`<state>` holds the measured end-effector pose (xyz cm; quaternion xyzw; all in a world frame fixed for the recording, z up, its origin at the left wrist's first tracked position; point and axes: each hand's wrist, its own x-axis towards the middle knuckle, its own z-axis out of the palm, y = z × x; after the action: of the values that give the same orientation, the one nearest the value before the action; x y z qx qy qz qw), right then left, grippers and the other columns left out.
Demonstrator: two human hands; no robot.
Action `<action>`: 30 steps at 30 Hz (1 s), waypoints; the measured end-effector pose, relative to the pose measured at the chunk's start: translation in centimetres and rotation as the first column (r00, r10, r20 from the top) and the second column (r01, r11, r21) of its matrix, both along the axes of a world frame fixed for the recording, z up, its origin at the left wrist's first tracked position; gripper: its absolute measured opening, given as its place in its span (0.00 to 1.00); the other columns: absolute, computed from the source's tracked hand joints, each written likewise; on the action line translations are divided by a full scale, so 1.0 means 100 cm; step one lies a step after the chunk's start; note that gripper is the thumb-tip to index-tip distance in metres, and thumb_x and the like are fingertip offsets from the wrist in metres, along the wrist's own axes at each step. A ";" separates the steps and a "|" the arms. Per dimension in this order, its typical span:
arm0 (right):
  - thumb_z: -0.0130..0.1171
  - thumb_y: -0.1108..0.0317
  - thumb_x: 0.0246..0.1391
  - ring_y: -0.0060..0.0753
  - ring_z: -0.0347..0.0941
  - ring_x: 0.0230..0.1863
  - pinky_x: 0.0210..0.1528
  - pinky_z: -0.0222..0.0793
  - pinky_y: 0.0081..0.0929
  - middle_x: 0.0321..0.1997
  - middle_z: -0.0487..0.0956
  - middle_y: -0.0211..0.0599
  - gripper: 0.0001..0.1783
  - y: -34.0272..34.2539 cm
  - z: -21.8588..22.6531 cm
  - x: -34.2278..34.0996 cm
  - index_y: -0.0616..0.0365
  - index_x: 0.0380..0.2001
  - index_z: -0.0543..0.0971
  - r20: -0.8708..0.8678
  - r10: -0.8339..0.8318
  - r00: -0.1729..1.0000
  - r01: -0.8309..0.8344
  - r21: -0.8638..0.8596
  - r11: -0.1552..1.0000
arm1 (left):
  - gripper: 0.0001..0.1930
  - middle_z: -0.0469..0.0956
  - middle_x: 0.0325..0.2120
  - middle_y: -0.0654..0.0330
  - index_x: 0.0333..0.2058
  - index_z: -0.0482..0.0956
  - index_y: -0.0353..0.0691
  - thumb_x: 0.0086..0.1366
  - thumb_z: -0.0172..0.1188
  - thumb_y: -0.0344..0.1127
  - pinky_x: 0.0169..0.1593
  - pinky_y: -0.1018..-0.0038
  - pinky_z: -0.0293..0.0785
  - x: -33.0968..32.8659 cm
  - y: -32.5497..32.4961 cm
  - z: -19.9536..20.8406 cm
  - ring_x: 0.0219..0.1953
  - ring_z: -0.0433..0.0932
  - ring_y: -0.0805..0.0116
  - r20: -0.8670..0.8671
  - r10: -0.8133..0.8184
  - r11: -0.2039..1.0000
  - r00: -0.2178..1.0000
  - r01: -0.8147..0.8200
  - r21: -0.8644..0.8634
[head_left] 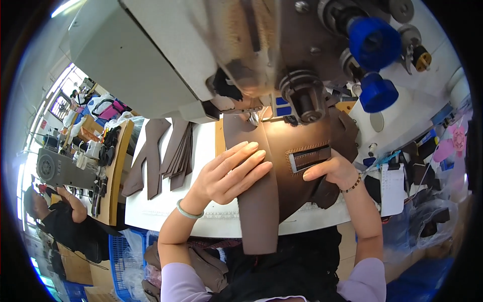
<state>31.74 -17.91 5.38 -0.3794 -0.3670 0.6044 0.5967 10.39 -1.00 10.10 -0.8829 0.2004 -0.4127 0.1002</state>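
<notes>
Right now the left hand [229,173] lies flat on a long brown leather strip [258,216], fingers outstretched side by side, its thumb out of sight. That strip runs from under the sewing machine [151,55] down past the near edge of the white tabletop [141,214]. Over to the right hand [334,171]: its thumb rests on the brown leather panel [289,194], just below a stitched rectangular opening [308,158]; the other fingers are hidden, so I can't tell whether they pinch. Panel and strip sit side by side below the lit needle area. Off to the left, a fan of brown leather pieces [176,153] spreads across the tabletop, with a blue plastic basket [118,256] below and a seated co-worker [75,226] beyond.
</notes>
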 end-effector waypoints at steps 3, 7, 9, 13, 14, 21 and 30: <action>0.68 0.78 0.36 0.26 0.69 0.51 0.54 0.64 0.26 0.48 0.76 0.34 0.31 0.001 0.001 0.001 0.62 0.50 0.74 -0.008 0.021 1.000 -0.021 0.033 0.999 | 0.15 0.79 0.40 0.50 0.42 0.78 0.30 0.55 0.57 0.27 0.50 0.61 0.78 -0.002 -0.002 -0.001 0.44 0.79 0.54 0.004 -0.031 0.990 1.000 0.031 -0.140; 0.68 0.77 0.34 0.26 0.69 0.50 0.54 0.64 0.25 0.47 0.77 0.34 0.31 0.004 -0.003 0.004 0.62 0.48 0.75 0.019 0.022 1.000 -0.024 0.069 0.997 | 0.15 0.79 0.40 0.48 0.42 0.79 0.31 0.55 0.57 0.28 0.52 0.59 0.76 -0.002 -0.002 -0.002 0.46 0.79 0.52 0.011 -0.061 0.967 0.998 0.062 -0.249; 0.68 0.78 0.32 0.25 0.69 0.49 0.52 0.64 0.24 0.47 0.77 0.34 0.31 0.005 -0.002 0.005 0.63 0.47 0.75 0.040 0.037 0.998 -0.040 0.078 0.996 | 0.15 0.79 0.40 0.50 0.41 0.80 0.33 0.54 0.57 0.29 0.52 0.59 0.76 -0.003 -0.004 -0.004 0.46 0.78 0.53 0.005 -0.026 0.981 1.000 0.026 -0.192; 0.68 0.79 0.32 0.25 0.70 0.48 0.51 0.65 0.23 0.46 0.77 0.34 0.31 0.006 -0.009 0.006 0.62 0.47 0.75 0.026 0.028 0.999 -0.031 0.089 0.996 | 0.15 0.79 0.40 0.53 0.41 0.80 0.33 0.53 0.57 0.29 0.53 0.60 0.75 -0.005 -0.007 -0.002 0.46 0.78 0.55 -0.035 0.014 0.988 0.999 -0.019 -0.155; 0.67 0.79 0.32 0.26 0.71 0.47 0.51 0.65 0.23 0.46 0.77 0.34 0.31 0.006 -0.011 0.006 0.63 0.47 0.75 0.016 0.029 0.999 -0.030 0.086 0.996 | 0.15 0.79 0.40 0.55 0.41 0.80 0.34 0.53 0.57 0.29 0.53 0.61 0.76 -0.006 -0.006 -0.003 0.46 0.78 0.56 -0.036 0.018 0.992 0.999 -0.023 -0.127; 0.67 0.82 0.32 0.27 0.72 0.49 0.52 0.66 0.24 0.47 0.78 0.36 0.32 0.006 -0.010 0.006 0.64 0.48 0.75 -0.061 0.028 0.998 -0.022 0.105 0.994 | 0.13 0.77 0.40 0.60 0.40 0.79 0.37 0.53 0.61 0.27 0.52 0.66 0.77 0.001 -0.002 -0.006 0.46 0.77 0.62 0.008 0.010 1.000 1.000 -0.010 -0.003; 0.65 0.85 0.32 0.29 0.73 0.50 0.52 0.69 0.26 0.48 0.77 0.40 0.33 0.006 -0.012 0.006 0.66 0.50 0.73 -0.059 0.033 0.998 -0.026 0.111 0.993 | 0.09 0.77 0.34 0.62 0.33 0.79 0.42 0.51 0.63 0.27 0.43 0.67 0.81 0.019 0.006 -0.022 0.39 0.79 0.62 0.235 -0.070 0.994 0.970 0.047 0.102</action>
<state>32.38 -17.29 4.17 -0.3220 -0.3871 0.6033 0.6185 12.28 -0.37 7.93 -0.8150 0.2325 -0.5081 0.1536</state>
